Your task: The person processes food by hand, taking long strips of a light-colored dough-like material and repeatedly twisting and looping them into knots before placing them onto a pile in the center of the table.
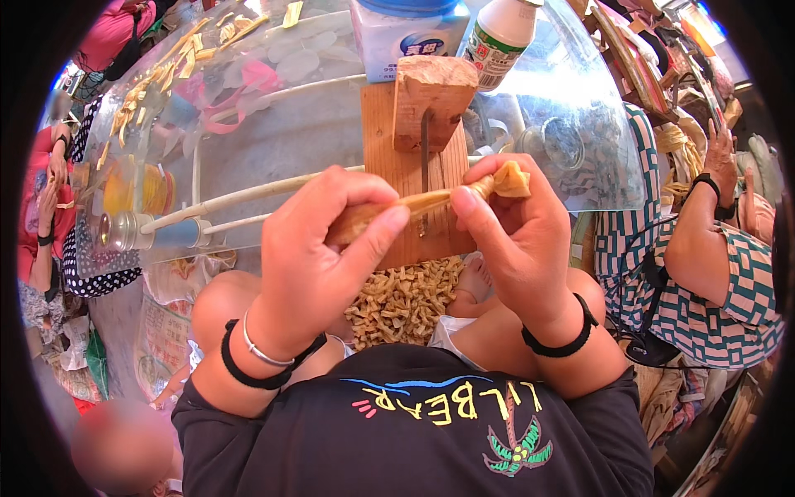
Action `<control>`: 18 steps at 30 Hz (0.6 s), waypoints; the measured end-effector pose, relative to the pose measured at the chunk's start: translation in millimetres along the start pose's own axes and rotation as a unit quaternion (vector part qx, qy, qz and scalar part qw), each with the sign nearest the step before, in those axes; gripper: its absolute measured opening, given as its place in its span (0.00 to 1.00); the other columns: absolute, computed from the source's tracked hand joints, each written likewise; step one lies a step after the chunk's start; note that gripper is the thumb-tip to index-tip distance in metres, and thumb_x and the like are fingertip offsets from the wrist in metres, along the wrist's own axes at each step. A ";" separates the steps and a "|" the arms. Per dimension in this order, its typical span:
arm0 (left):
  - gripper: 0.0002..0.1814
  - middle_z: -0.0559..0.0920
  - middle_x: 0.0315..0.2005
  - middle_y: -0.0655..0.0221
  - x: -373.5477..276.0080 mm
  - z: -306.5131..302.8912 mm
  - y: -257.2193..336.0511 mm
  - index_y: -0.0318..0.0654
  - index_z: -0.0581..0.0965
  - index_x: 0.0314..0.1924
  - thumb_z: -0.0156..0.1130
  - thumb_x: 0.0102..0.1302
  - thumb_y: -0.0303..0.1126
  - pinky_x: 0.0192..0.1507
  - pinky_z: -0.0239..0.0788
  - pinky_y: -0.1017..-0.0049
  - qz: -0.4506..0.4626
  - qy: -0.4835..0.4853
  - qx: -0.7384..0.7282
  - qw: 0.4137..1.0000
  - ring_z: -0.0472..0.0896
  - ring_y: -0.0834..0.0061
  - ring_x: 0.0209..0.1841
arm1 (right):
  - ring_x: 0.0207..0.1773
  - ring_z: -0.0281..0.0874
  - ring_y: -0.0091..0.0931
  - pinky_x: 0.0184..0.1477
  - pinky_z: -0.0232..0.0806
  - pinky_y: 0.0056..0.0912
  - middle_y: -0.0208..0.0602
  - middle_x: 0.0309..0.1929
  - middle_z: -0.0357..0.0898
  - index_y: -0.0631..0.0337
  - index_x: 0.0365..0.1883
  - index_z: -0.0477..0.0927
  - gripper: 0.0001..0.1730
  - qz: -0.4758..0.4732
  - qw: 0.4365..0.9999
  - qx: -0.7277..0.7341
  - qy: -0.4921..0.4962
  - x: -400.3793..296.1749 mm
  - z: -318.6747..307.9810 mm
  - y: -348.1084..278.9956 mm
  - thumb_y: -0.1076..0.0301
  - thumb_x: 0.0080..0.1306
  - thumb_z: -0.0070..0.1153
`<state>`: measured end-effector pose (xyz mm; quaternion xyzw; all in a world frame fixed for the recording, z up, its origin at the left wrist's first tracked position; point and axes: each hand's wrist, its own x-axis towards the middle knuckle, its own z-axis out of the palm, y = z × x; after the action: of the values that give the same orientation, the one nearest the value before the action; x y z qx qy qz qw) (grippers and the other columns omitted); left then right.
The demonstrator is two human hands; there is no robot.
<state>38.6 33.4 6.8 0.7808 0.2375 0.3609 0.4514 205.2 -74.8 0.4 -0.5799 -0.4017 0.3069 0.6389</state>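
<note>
A yellowish-brown, pliable strip [428,200], apparently dried plant food, stretches between my two hands. My left hand [323,248] grips its thicker part between thumb and curled fingers. With thumb and forefinger, my right hand [515,230] pinches the other end, where the strip wraps around itself like a knot and a folded tip [513,180] sticks out. Just beyond them, a wooden block [435,105] stands on a wooden board [388,161]. A narrow metal blade or rod [425,152] runs from the block towards me; the strip partly covers its near end.
The board lies on a glass-topped table [279,136]. Behind the block stand a blue-lidded tub [404,37] and a white bottle [503,43]. Loose strips [186,53] lie at far left. Below, many knotted pieces [397,304] are heaped between my legs. Other people sit at both sides.
</note>
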 end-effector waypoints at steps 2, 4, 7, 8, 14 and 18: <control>0.06 0.81 0.28 0.66 4.3 3.6 -2.7 0.35 0.79 0.37 0.69 0.62 0.25 0.31 0.68 0.76 -0.024 0.009 0.006 1.000 0.78 0.75 0.27 | 0.32 0.73 0.10 0.33 0.66 0.15 0.24 0.31 0.78 0.64 0.43 0.75 0.10 0.010 1.000 -0.005 0.002 5.4 1.7 4.0 0.74 0.68 0.64; 0.06 0.81 0.28 0.65 6.8 8.6 -5.4 0.35 0.78 0.36 0.68 0.63 0.26 0.32 0.69 0.75 -0.053 0.001 0.009 0.999 0.79 0.73 0.27 | 0.30 0.73 0.10 0.31 0.67 0.16 0.25 0.29 0.79 0.64 0.42 0.76 0.10 0.014 1.000 -0.021 0.005 8.1 3.6 7.3 0.73 0.67 0.64; 0.06 0.81 0.27 0.61 9.0 12.9 -4.6 0.36 0.77 0.35 0.66 0.64 0.27 0.31 0.69 0.72 -0.065 -0.032 0.067 0.995 0.80 0.68 0.27 | 0.27 0.73 0.11 0.29 0.67 0.17 0.27 0.27 0.80 0.64 0.41 0.76 0.09 0.007 0.997 -0.074 0.001 9.8 5.8 5.2 0.73 0.66 0.65; 0.05 0.81 0.27 0.60 10.0 13.1 -2.3 0.35 0.77 0.35 0.66 0.64 0.27 0.31 0.69 0.71 -0.045 -0.041 0.123 0.991 0.80 0.66 0.27 | 0.26 0.73 0.12 0.28 0.67 0.17 0.28 0.27 0.80 0.64 0.40 0.77 0.09 0.006 0.995 -0.103 -0.004 10.7 5.5 3.6 0.73 0.66 0.65; 0.03 0.81 0.30 0.62 5.8 9.1 -3.8 0.34 0.76 0.39 0.58 0.68 0.25 0.35 0.70 0.73 -0.094 -0.016 0.054 0.994 0.78 0.70 0.29 | 0.31 0.76 0.22 0.36 0.68 0.23 0.33 0.31 0.79 0.63 0.38 0.79 0.09 -0.080 0.988 -0.110 -0.075 5.4 -10.2 -0.2 0.69 0.63 0.65; 0.08 0.79 0.35 0.68 -18.2 -0.5 3.9 0.32 0.74 0.49 0.50 0.73 0.23 0.41 0.68 0.78 -0.104 0.003 -0.101 0.989 0.76 0.81 0.37 | 0.43 0.76 0.30 0.44 0.68 0.30 0.41 0.41 0.76 0.63 0.40 0.84 0.16 -0.204 0.950 -0.098 -0.216 -5.9 -34.7 -7.9 0.61 0.59 0.66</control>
<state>26.9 19.1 4.1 0.7012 0.2813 0.3364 0.5622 231.9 -98.1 7.1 -0.4652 -0.6676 0.2469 0.5262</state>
